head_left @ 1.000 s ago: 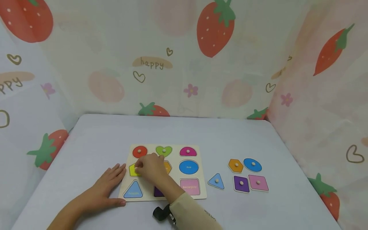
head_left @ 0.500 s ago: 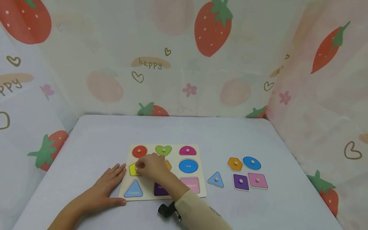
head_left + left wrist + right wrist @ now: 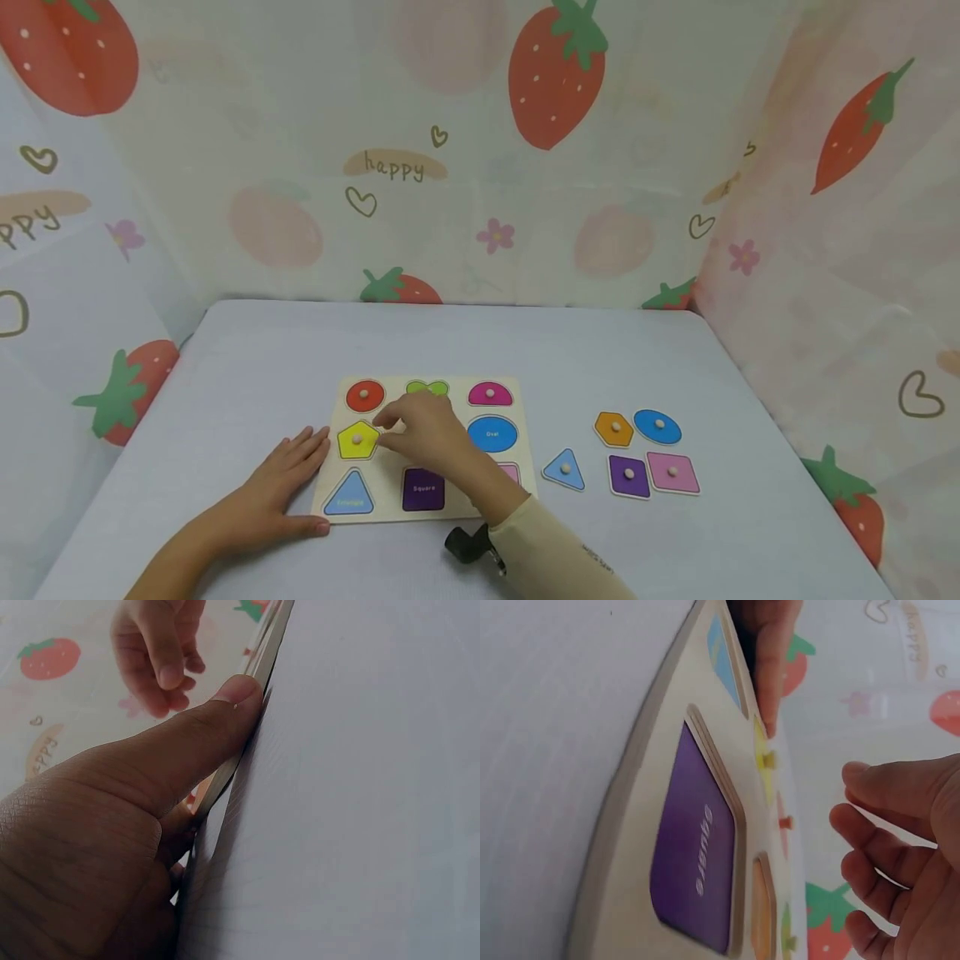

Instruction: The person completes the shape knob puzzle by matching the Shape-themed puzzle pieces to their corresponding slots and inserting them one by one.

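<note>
now between pieces: yellow pentagon seated in puzzle board, r hand hovering loose, gripping nothing. l hand flat, bracing board edge. next prob needs a reach to loose shapes, e.g. orange hexagon.

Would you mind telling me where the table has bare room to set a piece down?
Bare table runs between the puzzle board and the strawberry curtain; another patch lies right of the pink square piece. It is crowded around the loose pieces, from the blue triangle piece onward, and where the left hand rests.
</note>
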`<state>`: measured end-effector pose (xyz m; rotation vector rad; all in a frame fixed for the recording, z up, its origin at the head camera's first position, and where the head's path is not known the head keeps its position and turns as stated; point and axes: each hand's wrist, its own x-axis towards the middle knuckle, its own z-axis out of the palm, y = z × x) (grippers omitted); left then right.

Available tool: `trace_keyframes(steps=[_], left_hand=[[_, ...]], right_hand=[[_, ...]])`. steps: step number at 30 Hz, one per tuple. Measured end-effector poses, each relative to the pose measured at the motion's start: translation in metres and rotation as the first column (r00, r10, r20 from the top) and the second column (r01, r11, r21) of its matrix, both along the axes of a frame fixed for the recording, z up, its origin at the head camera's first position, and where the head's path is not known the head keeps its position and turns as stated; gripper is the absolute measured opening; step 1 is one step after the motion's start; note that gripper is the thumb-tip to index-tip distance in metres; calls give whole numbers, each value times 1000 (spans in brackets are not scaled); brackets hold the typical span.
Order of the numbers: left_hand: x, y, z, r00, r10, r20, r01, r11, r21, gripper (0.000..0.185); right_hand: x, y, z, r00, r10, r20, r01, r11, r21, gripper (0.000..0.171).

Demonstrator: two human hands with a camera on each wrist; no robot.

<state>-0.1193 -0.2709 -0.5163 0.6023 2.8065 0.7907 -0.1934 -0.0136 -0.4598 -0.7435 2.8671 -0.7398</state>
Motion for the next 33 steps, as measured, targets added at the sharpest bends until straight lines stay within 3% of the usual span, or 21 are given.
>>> trace_keyframes(steps=[9,22,28,33], left_hand=[[0,-1,-1,1000,-4,-21,4,1000,-7,120],[1,0,3,1000,8,6,-8,1000,2,120],[-2,-2,2,1000,-1,-12,1,1000,1,119],[-1,0,1,1000,-4,6,4,1000,5,119]], right_hand=[[0,36,11,997,24,-73,-29,998,-63,21],[2,101,26,979,67,-192,-98,983,-153,19],[2,134,34,974,25,-225,-63,984,-164,20],[8,164,38,956,-36,-292,-10,988,-153,22]])
